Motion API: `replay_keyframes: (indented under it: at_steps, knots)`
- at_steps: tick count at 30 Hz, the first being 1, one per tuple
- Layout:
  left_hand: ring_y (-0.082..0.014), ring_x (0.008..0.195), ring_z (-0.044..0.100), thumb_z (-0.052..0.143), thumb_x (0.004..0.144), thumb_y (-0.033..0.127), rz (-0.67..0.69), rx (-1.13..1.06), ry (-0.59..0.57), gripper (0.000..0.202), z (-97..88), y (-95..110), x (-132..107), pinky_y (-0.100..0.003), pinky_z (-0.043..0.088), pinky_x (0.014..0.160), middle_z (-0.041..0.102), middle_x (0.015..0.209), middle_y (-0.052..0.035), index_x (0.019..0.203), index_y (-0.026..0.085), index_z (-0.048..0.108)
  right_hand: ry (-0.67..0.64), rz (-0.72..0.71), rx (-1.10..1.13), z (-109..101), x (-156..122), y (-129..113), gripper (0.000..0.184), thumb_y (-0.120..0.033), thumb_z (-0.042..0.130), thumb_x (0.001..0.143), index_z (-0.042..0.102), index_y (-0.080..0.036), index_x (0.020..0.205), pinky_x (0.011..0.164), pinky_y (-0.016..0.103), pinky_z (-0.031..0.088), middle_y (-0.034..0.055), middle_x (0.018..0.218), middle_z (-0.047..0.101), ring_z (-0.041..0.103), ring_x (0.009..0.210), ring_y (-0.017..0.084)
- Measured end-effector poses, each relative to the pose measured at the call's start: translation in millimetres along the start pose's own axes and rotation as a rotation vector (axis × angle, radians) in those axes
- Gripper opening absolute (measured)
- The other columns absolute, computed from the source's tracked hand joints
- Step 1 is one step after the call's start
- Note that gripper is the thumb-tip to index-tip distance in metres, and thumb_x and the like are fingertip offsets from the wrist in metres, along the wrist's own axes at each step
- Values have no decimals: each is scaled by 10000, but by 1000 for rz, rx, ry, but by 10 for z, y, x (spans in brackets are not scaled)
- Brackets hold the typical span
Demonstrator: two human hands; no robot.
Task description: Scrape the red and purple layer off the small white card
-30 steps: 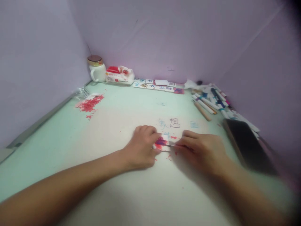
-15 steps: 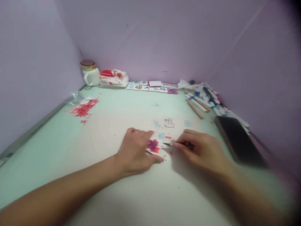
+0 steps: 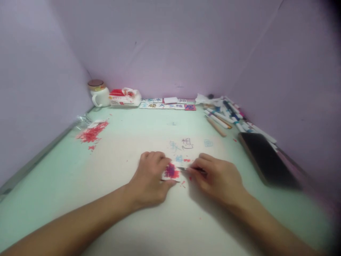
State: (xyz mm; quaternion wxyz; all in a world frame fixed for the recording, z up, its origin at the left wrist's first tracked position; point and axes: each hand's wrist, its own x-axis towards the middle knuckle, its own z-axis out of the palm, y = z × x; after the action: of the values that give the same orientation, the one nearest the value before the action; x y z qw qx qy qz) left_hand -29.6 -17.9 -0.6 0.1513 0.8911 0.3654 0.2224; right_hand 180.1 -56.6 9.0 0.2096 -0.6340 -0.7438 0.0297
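Observation:
Between the thumb and fingers of my left hand (image 3: 151, 177) is a small white square block (image 3: 172, 172), held down on the table. Its top is coloured red, with a purple mark in the middle. My right hand (image 3: 217, 176) is closed in a pen grip around a thin craft knife (image 3: 198, 170). The dark blade points left, its tip at the block's right edge; whether it touches cannot be made out. Small red shavings (image 3: 183, 184) lie beside the block. Just beyond it, blue and purple characters (image 3: 187, 143) are written on the table.
A heap of red shavings (image 3: 93, 132) lies at the left. A lidded white mug (image 3: 100, 96), a wipes pack (image 3: 124, 97) and rows of lettered tiles (image 3: 167, 106) line the back wall. Several markers (image 3: 218, 119) and a black phone (image 3: 266, 158) are at the right.
The whole view has shifted, so things sit lower and slightly left in the picture. The knife tip appears closer to the block's right edge. My left hand keeps its hold.

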Motion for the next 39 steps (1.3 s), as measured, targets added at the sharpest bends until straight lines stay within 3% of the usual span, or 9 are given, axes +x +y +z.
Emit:
replay_keyframes:
  at_steps: [7, 17, 23, 33, 39]
  knots:
    - [-275, 941, 509, 618, 755, 274, -5, -32, 5, 263, -4, 14, 3, -502, 370, 899, 542, 1000, -111, 990, 161, 580, -30, 29, -13, -8, 15, -40, 194, -321, 578, 815, 693, -235, 684, 481, 264, 269, -27, 665, 644, 559, 521, 132]
    - [-271, 918, 520, 639, 742, 258, 7, -46, 24, 252, -6, 15, 8, -491, 372, 893, 545, 965, -112, 959, 139, 596, -191, 129, 71, -90, 63, -61, 174, -310, 584, 801, 683, -250, 672, 539, 278, 314, -35, 685, 635, 560, 581, 142]
    - [-266, 908, 510, 650, 736, 259, 5, -50, 25, 258, -2, 10, 8, -496, 380, 886, 543, 964, -111, 960, 139, 601, -128, 193, 109, -91, 69, -52, 157, -286, 571, 788, 703, -261, 708, 553, 280, 346, -33, 721, 671, 597, 615, 155]
    - [-269, 905, 502, 660, 731, 279, 0, -45, 25, 280, 6, 3, 12, -505, 387, 889, 535, 967, -104, 972, 153, 594, -97, 166, 62, -9, 37, -103, 165, -320, 589, 799, 684, -258, 678, 525, 265, 304, -43, 698, 663, 583, 579, 141]
    - [-258, 894, 503, 657, 739, 278, 2, -60, 24, 276, 5, 7, 15, -494, 383, 886, 531, 952, -99, 971, 143, 596, -145, 163, 36, -39, 48, -107, 174, -328, 579, 801, 685, -257, 683, 521, 264, 289, -43, 699, 657, 578, 582, 145]
